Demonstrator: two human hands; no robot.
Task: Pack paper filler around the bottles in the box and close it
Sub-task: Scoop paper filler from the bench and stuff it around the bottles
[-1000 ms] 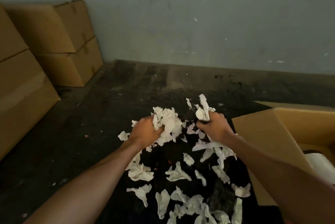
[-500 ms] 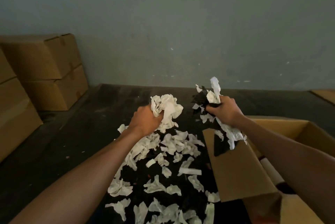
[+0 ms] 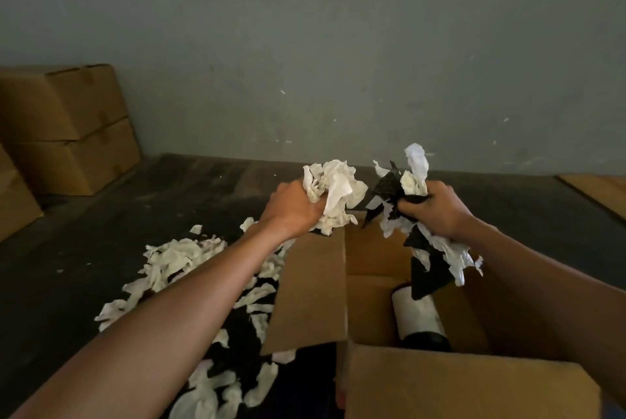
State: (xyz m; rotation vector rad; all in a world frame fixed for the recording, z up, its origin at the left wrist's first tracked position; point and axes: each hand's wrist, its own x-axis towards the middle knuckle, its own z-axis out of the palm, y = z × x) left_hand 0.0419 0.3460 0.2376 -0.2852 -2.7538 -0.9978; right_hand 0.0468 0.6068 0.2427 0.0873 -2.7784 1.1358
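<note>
An open cardboard box [image 3: 376, 259] stands at the lower right with its flaps up. Inside lies a dark bottle [image 3: 421, 320] with a white label. My left hand [image 3: 293, 210] is shut on a wad of white crumpled paper filler [image 3: 333, 195], held over the box's left flap. My right hand [image 3: 435, 208] grips a bunch of white and black paper scraps [image 3: 437, 249] that dangle above the box opening, over the bottle. More loose white paper filler [image 3: 176, 262] lies scattered on the dark floor to the left of the box.
Stacked closed cardboard boxes [image 3: 67, 127] stand against the wall at the far left. A flat cardboard sheet [image 3: 599, 191] lies at the far right. A grey wall rises behind the dark floor [image 3: 101, 222].
Both hands have lifted their handfuls of paper off the floor pile and carried them rightward over the open box. The view has swung right, bringing the bottle into sight.
</note>
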